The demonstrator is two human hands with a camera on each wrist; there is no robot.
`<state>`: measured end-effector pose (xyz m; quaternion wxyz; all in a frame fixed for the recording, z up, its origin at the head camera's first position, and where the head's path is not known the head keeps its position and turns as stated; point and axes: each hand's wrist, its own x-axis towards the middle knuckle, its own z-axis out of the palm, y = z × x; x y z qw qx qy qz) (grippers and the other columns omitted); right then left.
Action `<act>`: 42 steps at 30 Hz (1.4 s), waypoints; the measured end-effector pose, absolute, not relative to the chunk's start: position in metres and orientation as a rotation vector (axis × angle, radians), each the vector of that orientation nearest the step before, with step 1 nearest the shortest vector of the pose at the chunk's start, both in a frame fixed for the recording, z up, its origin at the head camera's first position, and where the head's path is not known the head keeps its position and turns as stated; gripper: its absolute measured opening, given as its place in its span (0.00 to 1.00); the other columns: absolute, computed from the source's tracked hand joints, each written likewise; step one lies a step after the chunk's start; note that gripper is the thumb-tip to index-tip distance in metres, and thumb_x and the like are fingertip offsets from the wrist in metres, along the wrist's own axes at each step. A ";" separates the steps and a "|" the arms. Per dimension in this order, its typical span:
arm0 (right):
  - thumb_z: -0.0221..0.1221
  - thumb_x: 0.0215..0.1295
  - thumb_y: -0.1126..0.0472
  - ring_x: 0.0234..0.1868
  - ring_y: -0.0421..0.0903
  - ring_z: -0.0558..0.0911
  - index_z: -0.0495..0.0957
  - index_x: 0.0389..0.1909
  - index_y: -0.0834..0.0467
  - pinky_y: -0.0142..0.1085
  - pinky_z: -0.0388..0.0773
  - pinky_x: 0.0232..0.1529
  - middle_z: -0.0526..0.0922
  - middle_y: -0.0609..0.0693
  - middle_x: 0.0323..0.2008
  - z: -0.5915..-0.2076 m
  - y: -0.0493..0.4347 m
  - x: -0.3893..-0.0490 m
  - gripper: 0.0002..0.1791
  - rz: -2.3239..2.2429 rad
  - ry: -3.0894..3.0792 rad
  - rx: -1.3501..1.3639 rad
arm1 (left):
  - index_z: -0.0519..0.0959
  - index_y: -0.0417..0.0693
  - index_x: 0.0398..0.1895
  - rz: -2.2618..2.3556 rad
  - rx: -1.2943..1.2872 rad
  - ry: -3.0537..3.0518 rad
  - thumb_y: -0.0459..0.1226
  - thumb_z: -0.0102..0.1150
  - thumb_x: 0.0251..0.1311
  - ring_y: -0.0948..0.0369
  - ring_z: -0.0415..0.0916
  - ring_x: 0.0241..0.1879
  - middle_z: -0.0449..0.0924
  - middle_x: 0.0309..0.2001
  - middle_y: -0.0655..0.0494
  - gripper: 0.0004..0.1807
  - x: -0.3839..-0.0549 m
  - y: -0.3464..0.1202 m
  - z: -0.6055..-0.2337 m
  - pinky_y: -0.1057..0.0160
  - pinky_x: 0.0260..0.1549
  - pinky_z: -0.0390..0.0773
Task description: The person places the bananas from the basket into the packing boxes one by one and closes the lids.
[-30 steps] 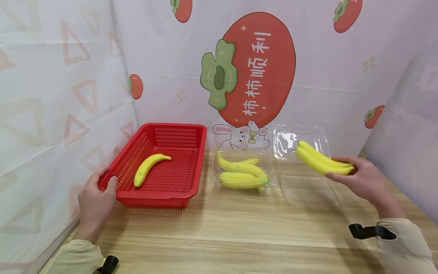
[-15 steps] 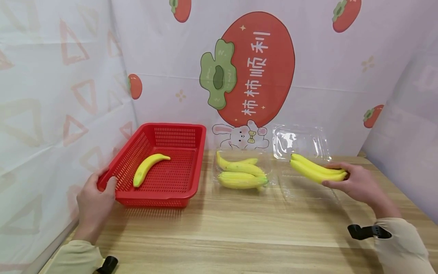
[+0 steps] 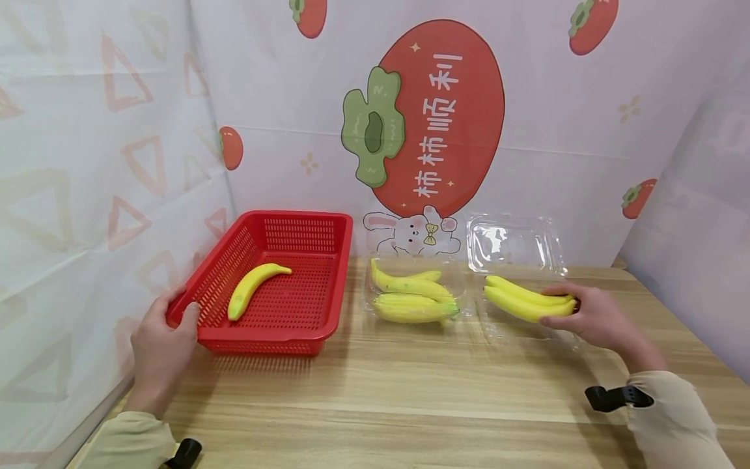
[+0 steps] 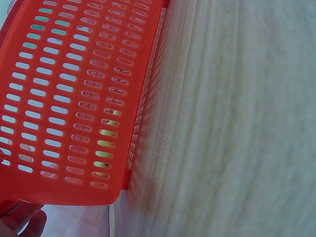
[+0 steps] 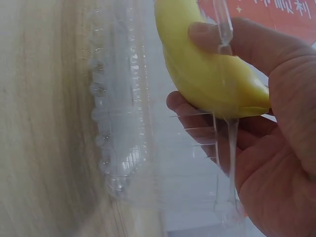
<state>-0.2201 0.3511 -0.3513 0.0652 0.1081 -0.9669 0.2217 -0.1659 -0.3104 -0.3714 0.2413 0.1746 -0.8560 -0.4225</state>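
Two bananas (image 3: 518,306), gripped by the right hand (image 3: 592,318) over or inside the clear box (image 3: 495,247), look light and smooth in the head view; the left hand (image 3: 164,342) holds the basket (image 3: 263,336). Left wrist: slotted wall (image 4: 75,98) seems stiff. Right wrist: clasping near one end suits.

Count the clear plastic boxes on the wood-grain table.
2. One clear rectangular plastic box, holding yellow curved bananas, sits right of the red perforated plastic basket; the second clear box, lid raised, is farther right, by the right grip.
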 end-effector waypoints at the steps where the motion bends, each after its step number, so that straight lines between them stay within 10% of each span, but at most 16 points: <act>1: 0.77 0.59 0.47 0.32 0.40 0.73 0.83 0.61 0.59 0.31 0.69 0.29 0.82 0.52 0.38 -0.352 0.351 -0.221 0.33 0.668 -2.914 0.331 | 0.69 0.50 0.80 -1.157 0.478 -2.341 0.47 0.50 0.77 0.41 0.78 0.61 0.76 0.72 0.35 0.31 -0.166 -0.310 -0.371 0.89 0.31 0.63; 12: 0.79 0.55 0.46 0.40 0.48 0.77 0.84 0.60 0.60 0.32 0.71 0.36 0.86 0.65 0.53 -0.359 0.347 -0.223 0.34 0.609 -2.918 0.364 | 0.69 0.49 0.80 -1.158 0.466 -2.345 0.47 0.50 0.77 0.42 0.78 0.61 0.76 0.71 0.35 0.31 -0.166 -0.311 -0.372 0.89 0.31 0.63; 42: 0.79 0.55 0.45 0.50 0.61 0.81 0.83 0.60 0.64 0.47 0.75 0.45 0.84 0.72 0.58 -0.360 0.343 -0.226 0.37 0.539 -2.990 0.354 | 0.68 0.46 0.80 -1.168 0.460 -2.355 0.46 0.49 0.77 0.40 0.78 0.61 0.75 0.71 0.32 0.32 -0.164 -0.309 -0.368 0.90 0.30 0.62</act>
